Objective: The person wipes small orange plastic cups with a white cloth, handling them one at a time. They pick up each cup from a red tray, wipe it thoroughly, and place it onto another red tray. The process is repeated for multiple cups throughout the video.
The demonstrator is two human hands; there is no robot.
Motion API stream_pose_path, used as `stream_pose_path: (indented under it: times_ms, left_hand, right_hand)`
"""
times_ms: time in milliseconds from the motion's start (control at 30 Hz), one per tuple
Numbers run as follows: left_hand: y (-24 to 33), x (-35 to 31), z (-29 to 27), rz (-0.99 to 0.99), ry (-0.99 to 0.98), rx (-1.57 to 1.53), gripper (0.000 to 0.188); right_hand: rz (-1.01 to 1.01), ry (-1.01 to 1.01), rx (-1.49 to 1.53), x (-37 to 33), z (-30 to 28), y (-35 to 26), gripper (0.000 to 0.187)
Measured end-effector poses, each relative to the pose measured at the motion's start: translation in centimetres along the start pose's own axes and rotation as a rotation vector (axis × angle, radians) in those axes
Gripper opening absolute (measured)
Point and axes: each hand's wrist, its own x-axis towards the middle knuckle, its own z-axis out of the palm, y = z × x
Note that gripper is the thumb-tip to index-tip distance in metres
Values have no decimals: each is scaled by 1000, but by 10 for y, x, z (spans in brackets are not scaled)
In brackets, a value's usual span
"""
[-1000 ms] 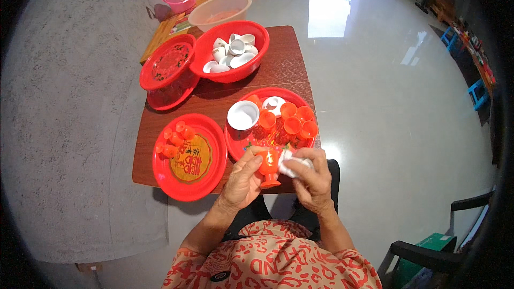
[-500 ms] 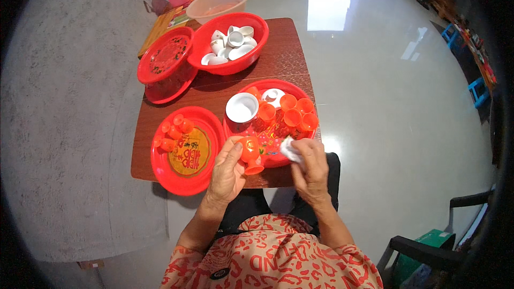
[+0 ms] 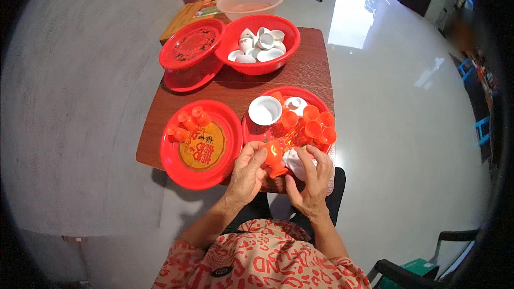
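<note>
Head view: an orange cup (image 3: 274,151) in one hand, a white cloth (image 3: 294,161) in the other.
The left hand (image 3: 246,176) pinches the cup in its fingers, over the near side of the right tray (image 3: 319,95). The right hand (image 3: 312,186) has its fingers around the bunched cloth, just beside the cup; it is hard to tell if they touch. The work looks partway through. The held cup seems not done yet. Small cups (image 3: 188,123) sit on the left tray (image 3: 171,167), and big cups (image 3: 313,128) sit in the right tray with a white bowl (image 3: 265,111) and a lid (image 3: 302,106). Which of these are done is not clear. Both trays are on the brown surface (image 3: 151,147).
</note>
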Motion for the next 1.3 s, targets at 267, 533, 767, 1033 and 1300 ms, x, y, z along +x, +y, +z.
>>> stream_pose_path:
  times_ms: [267, 533, 767, 1033, 1300]
  left_hand:
    - [-29, -3, 2, 92, 121, -127, 20]
    - [-17, -7, -17, -13, 150, -84, 27]
    - [9, -10, -28, 121, 234, 101, 35]
    - [56, -46, -79, 722, 352, 1084, 42]
    - [98, -59, -146, 664, 635, 1214, 41]
  right_hand:
    - [13, 80, 367, -4, 41, 4, 61]
    - [21, -13, 448, 18, 48, -9, 48]
    - [-130, -58, 343, 45, 62, -35, 48]
    - [11, -307, 439, 56, 110, -62, 41]
    - [130, -419, 589, 51, 206, -99, 40]
